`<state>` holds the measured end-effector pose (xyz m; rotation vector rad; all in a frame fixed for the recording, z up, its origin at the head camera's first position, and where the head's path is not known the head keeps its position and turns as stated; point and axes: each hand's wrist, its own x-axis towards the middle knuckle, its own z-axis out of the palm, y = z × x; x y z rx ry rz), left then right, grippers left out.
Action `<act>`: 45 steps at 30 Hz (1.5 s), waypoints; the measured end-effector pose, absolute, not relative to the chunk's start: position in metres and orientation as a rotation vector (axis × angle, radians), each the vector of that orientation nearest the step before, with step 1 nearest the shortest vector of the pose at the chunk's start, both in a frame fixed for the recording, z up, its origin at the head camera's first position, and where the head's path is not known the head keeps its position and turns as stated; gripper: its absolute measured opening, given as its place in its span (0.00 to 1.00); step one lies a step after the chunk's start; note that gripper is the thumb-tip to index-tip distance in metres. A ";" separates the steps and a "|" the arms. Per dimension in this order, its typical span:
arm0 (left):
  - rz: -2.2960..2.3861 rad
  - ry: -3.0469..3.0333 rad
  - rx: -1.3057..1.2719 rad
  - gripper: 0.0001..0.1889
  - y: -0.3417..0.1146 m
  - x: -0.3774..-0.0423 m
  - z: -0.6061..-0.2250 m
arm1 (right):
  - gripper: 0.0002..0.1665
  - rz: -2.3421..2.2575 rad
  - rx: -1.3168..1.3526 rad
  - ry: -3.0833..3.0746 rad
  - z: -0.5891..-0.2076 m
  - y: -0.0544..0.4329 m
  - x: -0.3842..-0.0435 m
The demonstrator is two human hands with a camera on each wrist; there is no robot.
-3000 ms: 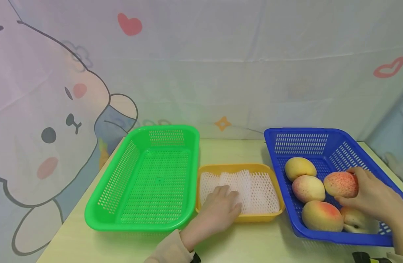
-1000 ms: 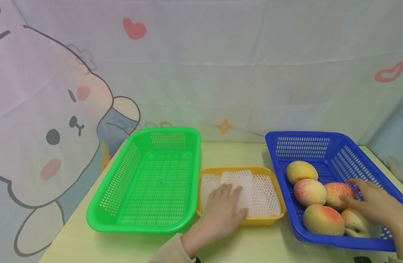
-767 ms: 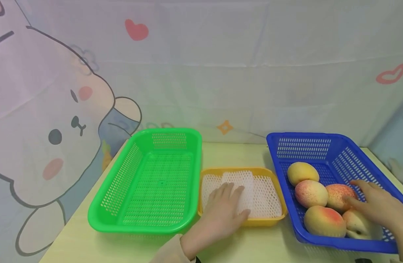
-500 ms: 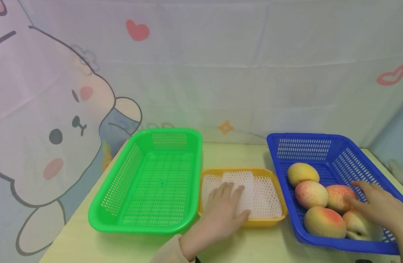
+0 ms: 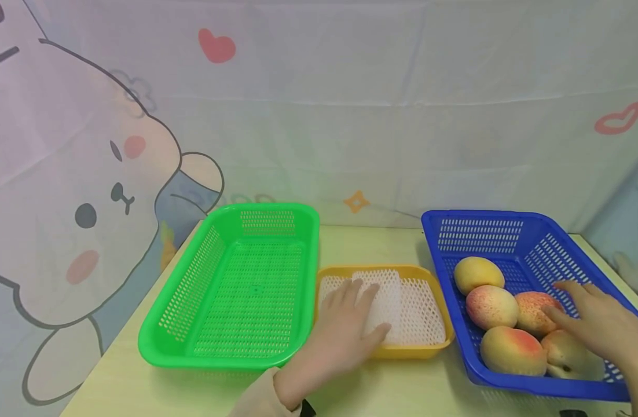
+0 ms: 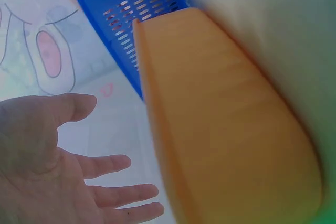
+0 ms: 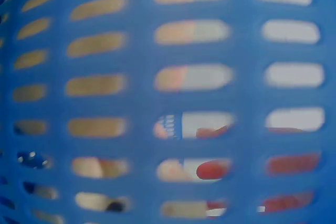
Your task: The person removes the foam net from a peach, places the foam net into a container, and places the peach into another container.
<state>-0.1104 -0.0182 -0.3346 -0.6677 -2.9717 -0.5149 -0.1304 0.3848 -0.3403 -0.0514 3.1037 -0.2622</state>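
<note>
My left hand (image 5: 345,327) is over the left part of a small yellow basket (image 5: 410,352), fingers spread. White foam fruit nets (image 5: 418,313) lie in that basket under and beside the fingers. In the left wrist view the left hand (image 6: 47,166) shows its palm and holds nothing, beside the yellow basket's wall (image 6: 220,119). My right hand (image 5: 600,324) is inside the blue basket (image 5: 480,223), thumb and fingers apart around the near side of a speckled red peach (image 5: 538,313). Several other peaches (image 5: 513,351) lie around it. The right wrist view shows mainly slotted blue basket wall (image 7: 142,98).
A green basket (image 5: 246,362) with nothing in it stands at the left, close against the yellow one. All the baskets sit on a pale wooden table (image 5: 371,243). A printed cloth (image 5: 350,116) hangs behind the table.
The red peach, gripped and raised by my right hand earlier, now lies lower among the others with the grip loosened. My left hand has just shifted slightly left and away over the nets.
</note>
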 end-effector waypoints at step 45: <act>-0.535 -2.905 -0.465 0.35 -0.043 -0.112 -0.310 | 0.40 -0.439 -0.448 3.415 -0.296 0.268 -0.095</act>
